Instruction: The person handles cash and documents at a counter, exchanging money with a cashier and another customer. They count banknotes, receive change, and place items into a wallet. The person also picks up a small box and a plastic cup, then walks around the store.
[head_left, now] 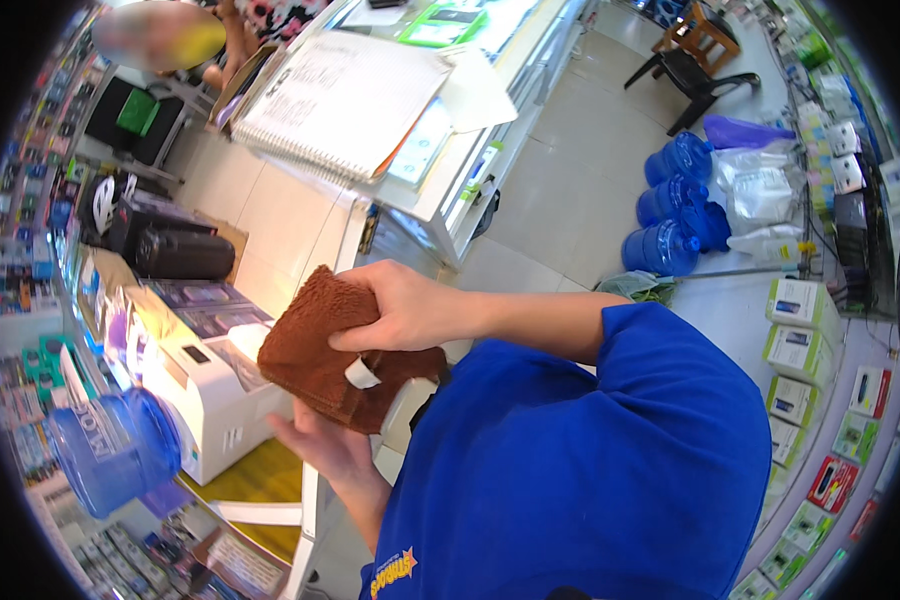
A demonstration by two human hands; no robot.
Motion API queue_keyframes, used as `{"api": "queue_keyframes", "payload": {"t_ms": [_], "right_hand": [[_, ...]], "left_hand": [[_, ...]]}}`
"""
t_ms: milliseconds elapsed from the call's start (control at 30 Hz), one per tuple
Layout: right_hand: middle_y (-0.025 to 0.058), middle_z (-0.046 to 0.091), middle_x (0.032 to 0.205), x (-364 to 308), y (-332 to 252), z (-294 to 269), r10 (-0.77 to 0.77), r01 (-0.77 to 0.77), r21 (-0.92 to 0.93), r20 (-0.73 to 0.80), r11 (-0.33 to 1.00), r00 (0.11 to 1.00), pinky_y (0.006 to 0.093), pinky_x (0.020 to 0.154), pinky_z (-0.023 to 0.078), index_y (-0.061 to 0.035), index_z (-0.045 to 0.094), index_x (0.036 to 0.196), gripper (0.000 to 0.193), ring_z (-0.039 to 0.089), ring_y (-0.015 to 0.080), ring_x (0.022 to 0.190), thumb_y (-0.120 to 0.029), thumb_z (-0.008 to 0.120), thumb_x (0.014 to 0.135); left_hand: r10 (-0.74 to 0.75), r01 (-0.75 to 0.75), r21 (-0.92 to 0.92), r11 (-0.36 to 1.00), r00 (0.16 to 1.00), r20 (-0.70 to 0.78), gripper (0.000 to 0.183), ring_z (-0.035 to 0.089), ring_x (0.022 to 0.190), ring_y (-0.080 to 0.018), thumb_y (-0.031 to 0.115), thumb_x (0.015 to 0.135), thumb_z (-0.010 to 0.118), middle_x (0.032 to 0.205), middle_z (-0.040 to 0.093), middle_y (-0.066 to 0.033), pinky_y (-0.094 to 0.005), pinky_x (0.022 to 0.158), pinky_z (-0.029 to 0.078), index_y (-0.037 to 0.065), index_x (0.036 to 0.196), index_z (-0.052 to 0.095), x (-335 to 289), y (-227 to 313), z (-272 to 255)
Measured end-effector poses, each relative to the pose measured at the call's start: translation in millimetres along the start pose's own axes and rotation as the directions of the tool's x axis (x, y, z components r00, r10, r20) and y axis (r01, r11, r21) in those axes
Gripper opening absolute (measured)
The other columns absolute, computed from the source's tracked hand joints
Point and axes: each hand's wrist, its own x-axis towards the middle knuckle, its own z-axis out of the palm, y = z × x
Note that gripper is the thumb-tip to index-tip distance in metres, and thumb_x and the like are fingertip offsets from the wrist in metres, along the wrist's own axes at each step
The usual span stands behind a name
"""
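A brown terry cloth (310, 345) with a white tag (362, 374) hangs bunched in front of my blue shirt. My right hand (395, 308) grips it from above, thumb pressed on the near face and the fingers mostly hidden behind. Below the cloth is my left hand (335, 452), palm turned up and thumb stretched out to the side. Its other fingertips pass behind the cloth's lower edge. Whether the cloth covers anything cannot be made out.
Left stand a white boxy machine (215, 395), a large blue water jug (115, 445) and a black cylindrical speaker (185, 254). A spiral notebook (345, 100) lies on the glass counter ahead. Several blue jugs (660, 248) and a black chair (692, 80) stand right; another person (235, 45) is top left.
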Motion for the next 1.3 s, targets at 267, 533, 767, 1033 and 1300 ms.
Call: {"api": "queue_keyframes", "payload": {"t_ms": [267, 533, 767, 1033, 1300], "right_hand": [[0.0089, 0.073, 0.122, -93.6, 11.1, -32.7, 0.044, -0.04, 0.028, -0.15, 0.999, 0.988, 0.035, 0.101, 0.053, 0.0014, 0.066, 0.132, 0.042, 0.065, 0.0157, 0.115, -0.013, 0.074, 0.093], [0.0063, 0.064, 0.097, -216.8, 0.3, -101.7, -0.081, 0.004, -0.206, -0.369, 0.979, 0.926, 0.0318, 0.088, 0.047, -0.0086, 0.082, 0.104, 0.048, 0.061, 0.0197, 0.096, 0.015, 0.055, 0.072], [0.0033, 0.067, 0.1, -281.7, 4.6, -215.8, -0.125, -0.05, -0.341, -0.471, 0.939, 0.873, 0.0316, 0.093, 0.05, -0.0091, 0.08, 0.113, 0.042, 0.064, 0.0186, 0.1, 0.009, 0.059, 0.081], [0.0071, 0.056, 0.146, -353.2, 23.8, -391.9, -0.012, 0.231, 0.346, -0.533, 0.909, 0.846, 0.04, 0.115, 0.042, -0.0068, 0.039, 0.161, 0.093, 0.051, 0.0207, 0.138, -0.04, 0.086, 0.088], [0.0084, 0.065, 0.131, -308.2, 73.5, -501.6, 0.239, -0.047, 0.258, -0.791, 0.965, 0.563, 0.0373, 0.106, 0.048, -0.0032, 0.058, 0.141, 0.07, 0.061, 0.0201, 0.123, -0.02, 0.09, 0.082]], "left_hand": [[-0.048, -0.014, 0.184, 0.983, 0.944, 0.326, 0.054, 0.064, 0.124, -0.025, 0.003, 0.098, 0.071, 0.139, 0.062, -0.0159, -0.0403, 0.107, 0.051, -0.001, 0.148, 0.049, 24.8, -65.5, 5.1], [-0.518, 0.509, 0.191, 0.84, 0.643, 0.564, 0.068, 0.056, 0.137, -0.0345, 0.056, 0.103, 0.049, 0.145, 0.059, -0.0226, -0.0502, 0.115, 0.046, 0.001, 0.142, 0.057, 50.5, -142.6, 69.2], [-0.779, 0.242, 0.764, 0.598, 0.398, 0.484, 0.064, 0.062, 0.13, -0.0227, 0.008, 0.091, 0.079, 0.143, 0.062, -0.0142, -0.0379, 0.111, 0.051, -0.002, 0.148, 0.051, 60.6, -244.2, 177.7], [-0.646, 0.467, 0.45, 0.761, 0.489, 0.586, 0.054, 0.064, 0.126, -0.0251, 0.004, 0.095, 0.073, 0.137, 0.063, -0.0141, -0.0406, 0.109, 0.053, -0.001, 0.144, 0.049, 70.5, -377.8, 327.6], [-0.718, 0.361, 0.668, 0.651, 0.58, 0.385, 0.043, 0.069, 0.113, -0.0172, 0.013, 0.096, 0.078, 0.124, 0.069, -0.0063, -0.0347, 0.093, 0.057, 0.003, 0.133, 0.058, 137.3, -471.3, 394.6]]}}
